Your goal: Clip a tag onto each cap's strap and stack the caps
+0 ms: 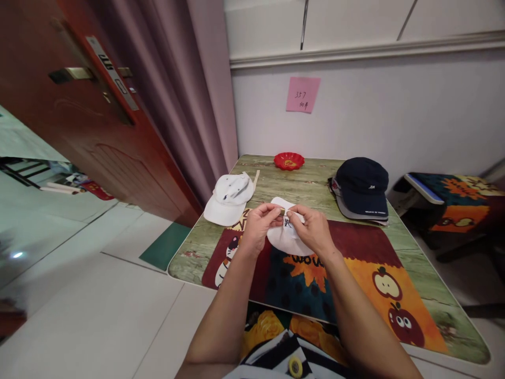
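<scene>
Both hands meet over a white cap (287,243) with dark lettering, just above the patterned mat. The fingertips of my left hand (262,223) pinch a thin strap-like part at the cap's upper edge. Beside it, my right hand (311,226) pinches the same part from the right. The fingers hide much of the strap. Another white cap (231,196) with a small dark logo lies to the left, its strap sticking up. At the right, a navy cap (363,184) rests on top of other caps.
A red scalloped dish (289,161) sits near the back edge of the wood-patterned table (258,184). The mat (355,237) spreads under my hands. Behind is a wall with a pink note (303,95). A stool (461,197) stands right, a door (118,152) and curtain left.
</scene>
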The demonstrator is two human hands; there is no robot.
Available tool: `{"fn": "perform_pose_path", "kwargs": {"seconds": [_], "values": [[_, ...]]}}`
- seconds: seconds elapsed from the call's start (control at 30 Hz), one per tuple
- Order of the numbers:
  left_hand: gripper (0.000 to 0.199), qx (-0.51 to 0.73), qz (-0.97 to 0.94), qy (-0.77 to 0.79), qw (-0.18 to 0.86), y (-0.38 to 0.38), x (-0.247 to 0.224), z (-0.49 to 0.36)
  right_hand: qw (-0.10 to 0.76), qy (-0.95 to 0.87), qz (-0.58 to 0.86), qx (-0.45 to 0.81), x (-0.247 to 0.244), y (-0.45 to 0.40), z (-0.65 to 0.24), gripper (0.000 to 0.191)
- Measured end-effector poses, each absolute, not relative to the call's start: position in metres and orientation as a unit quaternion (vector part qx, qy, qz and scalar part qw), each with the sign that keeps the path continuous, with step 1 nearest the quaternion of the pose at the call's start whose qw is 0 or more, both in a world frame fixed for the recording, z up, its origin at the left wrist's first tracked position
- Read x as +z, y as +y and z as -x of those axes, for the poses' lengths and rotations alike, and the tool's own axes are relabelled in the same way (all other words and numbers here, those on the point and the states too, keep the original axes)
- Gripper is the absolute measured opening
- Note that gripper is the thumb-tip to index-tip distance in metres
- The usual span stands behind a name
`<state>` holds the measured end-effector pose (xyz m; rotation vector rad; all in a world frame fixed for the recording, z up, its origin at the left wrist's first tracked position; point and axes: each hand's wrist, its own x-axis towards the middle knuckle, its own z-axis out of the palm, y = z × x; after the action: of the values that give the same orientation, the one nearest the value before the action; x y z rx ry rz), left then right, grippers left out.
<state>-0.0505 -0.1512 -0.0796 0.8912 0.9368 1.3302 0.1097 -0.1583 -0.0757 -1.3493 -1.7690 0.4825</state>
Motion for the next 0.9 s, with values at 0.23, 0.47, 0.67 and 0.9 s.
{"fn": "perform_pose_path", "kwargs": {"seconds": [0.23, 0.47, 0.67, 0.9], "values": [[0.039, 0.582, -0.369, 0.425, 0.587, -0.148, -0.079, 0.055, 0.46, -0.658, 0.534, 0.263, -0.08, -0.157, -0.12, 0.029], [0.038, 0.54, -0.395, 0.408, 0.621, -0.15, -0.085, 0.05, 0.465, -0.658, 0.516, 0.29, -0.084, -0.154, -0.118, 0.031], [0.04, 0.557, -0.373, 0.424, 0.608, -0.147, -0.088, 0.054, 0.492, -0.627, 0.519, 0.311, -0.083, -0.155, -0.132, 0.043], [0.031, 0.555, -0.439, 0.441, 0.552, -0.142, -0.082, 0.065, 0.424, -0.64, 0.463, 0.443, -0.084, -0.158, -0.143, 0.035]]}}
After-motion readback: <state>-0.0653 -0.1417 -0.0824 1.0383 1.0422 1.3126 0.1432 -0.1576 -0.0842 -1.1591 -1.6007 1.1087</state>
